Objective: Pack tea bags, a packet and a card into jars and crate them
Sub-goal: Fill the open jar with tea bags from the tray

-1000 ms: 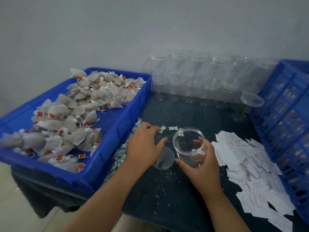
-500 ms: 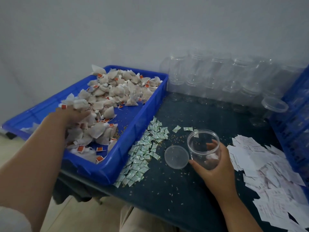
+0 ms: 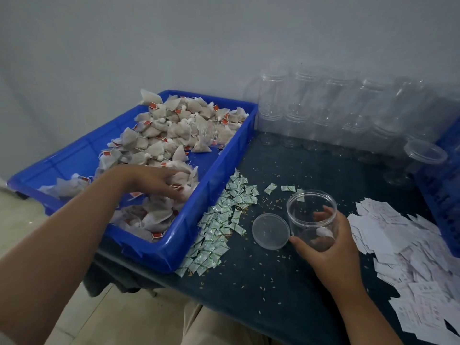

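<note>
As it stands open, the jar (image 3: 308, 210) looks clear.

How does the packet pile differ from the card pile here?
The packets are small and green-and-white; the cards are larger and white with faint print. The packets lie left of the open jar, against the blue tray; the cards lie right of it, toward the blue crate. Both are loose heaps on the dark table.

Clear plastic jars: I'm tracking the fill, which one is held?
The lidless clear plastic jar in the right hand, beside a round lid; no hand touches the others.
</note>
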